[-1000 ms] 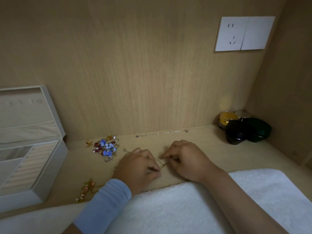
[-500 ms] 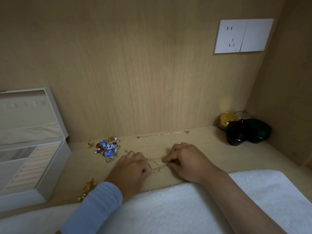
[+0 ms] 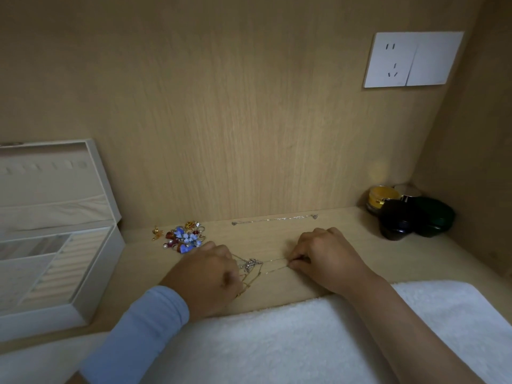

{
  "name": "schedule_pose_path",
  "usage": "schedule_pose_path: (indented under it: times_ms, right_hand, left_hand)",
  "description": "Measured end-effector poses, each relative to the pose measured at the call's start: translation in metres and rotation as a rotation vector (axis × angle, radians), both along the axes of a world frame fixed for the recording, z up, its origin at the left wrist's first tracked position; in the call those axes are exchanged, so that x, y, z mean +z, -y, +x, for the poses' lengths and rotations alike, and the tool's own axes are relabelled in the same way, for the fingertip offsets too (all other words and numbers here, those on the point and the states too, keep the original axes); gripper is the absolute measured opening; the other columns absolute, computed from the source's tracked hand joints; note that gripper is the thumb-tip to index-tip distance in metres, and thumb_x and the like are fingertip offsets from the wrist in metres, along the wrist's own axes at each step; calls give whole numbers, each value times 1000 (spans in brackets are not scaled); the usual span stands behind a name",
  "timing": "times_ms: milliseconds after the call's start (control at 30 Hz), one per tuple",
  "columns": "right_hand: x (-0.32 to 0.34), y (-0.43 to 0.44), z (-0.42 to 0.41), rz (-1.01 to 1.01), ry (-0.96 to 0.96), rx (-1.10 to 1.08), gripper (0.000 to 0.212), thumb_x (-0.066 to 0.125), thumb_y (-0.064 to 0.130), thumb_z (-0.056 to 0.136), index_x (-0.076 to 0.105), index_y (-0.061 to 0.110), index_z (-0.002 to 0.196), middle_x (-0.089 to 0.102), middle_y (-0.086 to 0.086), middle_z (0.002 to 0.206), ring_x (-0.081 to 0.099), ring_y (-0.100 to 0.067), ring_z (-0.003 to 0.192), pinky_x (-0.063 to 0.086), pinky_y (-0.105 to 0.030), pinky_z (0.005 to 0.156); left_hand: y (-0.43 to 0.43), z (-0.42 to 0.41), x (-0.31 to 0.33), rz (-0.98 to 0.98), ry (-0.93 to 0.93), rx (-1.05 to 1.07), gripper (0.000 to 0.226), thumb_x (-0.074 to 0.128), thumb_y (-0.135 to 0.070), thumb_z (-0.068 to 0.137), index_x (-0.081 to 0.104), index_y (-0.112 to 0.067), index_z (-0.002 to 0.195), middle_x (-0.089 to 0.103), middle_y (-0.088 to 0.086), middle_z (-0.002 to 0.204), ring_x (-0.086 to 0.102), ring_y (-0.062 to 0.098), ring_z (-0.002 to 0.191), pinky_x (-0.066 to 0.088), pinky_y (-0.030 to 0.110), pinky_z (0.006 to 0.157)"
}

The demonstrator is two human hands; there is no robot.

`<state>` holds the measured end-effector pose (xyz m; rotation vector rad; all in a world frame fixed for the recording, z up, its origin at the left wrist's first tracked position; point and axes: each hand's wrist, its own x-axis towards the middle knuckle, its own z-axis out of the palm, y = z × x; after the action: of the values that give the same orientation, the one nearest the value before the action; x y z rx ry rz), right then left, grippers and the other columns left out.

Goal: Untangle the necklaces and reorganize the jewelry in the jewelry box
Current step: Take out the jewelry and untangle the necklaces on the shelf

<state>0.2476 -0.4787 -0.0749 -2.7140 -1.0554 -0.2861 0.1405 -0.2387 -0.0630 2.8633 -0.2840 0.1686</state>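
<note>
A knot of thin gold and silver necklace chains lies on the wooden shelf between my hands. My left hand, in a light blue sleeve, grips the left side of the tangle with curled fingers. My right hand pinches two chain strands that stretch taut from the knot. A straightened silver necklace lies along the back wall. A pile of blue, red and gold jewelry sits left of my hands. The open white jewelry box stands at the far left.
Dark and yellow cosmetic jars crowd the back right corner. A white towel covers the front edge. A wall socket sits on the back panel. The right side wall closes the space.
My hands have pulled apart, the left one sliding left and toward me, so the chains now stretch out between them. The gold piece at the front left is now hidden by my left sleeve.
</note>
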Motion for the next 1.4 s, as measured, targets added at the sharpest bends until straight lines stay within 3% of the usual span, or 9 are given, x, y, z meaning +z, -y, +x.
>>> schedule_pose_path:
  times_ms: [133,200,400,533,600,700,900,1100,1400]
  right_hand:
    - [1,-4,-2,-59,57,42,16,55,35,94,70,30,91,66,8,95,56,-18,92,32,-32,80]
    - [-1,-4,-2,-112,95,17,20,49,33,96,67,24,93,63,4,96,56,-21,92,34,-34,81]
    - [-1,12,6,-217,77,-166,25,42,34,98,62,20,103,58,0,106,53,-24,102,35,-37,86]
    - [0,14,5,-289,112,-266,24,43,29,96,63,19,104,59,-2,107,53,-26,103,35,-38,85]
    - [1,10,2,-228,138,-239,26,43,29,92,65,21,102,59,-2,105,53,-26,101,35,-38,84]
    - [1,-7,-9,-30,35,-71,47,30,45,85,71,30,101,62,3,98,57,-23,96,40,-37,83]
    - [-2,-24,-13,-80,52,50,23,48,34,95,70,27,94,63,6,97,57,-19,93,37,-35,82]
    - [2,-9,-7,-150,68,-78,23,43,31,96,62,19,96,60,-1,100,60,-26,92,41,-35,81]
    - [-1,5,-1,-183,53,-180,21,44,31,94,62,21,97,59,0,99,57,-23,91,43,-34,80]
  left_hand:
    - [16,15,-12,-82,28,-86,17,58,-36,89,69,-32,101,60,-15,102,46,5,100,41,27,92]
    - [13,16,-20,-115,44,-65,19,61,-31,91,70,-29,107,59,-13,104,45,5,101,41,27,93]
    - [-19,3,-25,-101,94,17,18,64,-37,86,68,-34,103,54,-21,105,45,2,103,41,25,93]
    - [-31,0,-22,-32,42,9,30,62,-46,83,61,-39,113,48,-25,114,41,0,110,39,24,97]
    - [-30,2,-19,4,41,18,41,52,-57,78,59,-40,115,48,-23,115,41,2,111,39,27,98]
    - [-17,10,-16,-9,118,31,56,34,-64,70,61,-39,112,52,-23,109,41,2,107,38,27,96]
    - [8,32,-24,-57,89,-59,29,53,-37,95,67,-32,120,57,-18,112,43,3,107,41,28,96]
    - [-12,26,-33,-78,125,-2,29,59,-28,93,68,-26,121,60,-14,112,47,5,108,43,27,96]
    - [-34,21,-32,-85,97,107,33,60,-28,91,64,-31,123,55,-17,118,46,4,112,42,27,101]
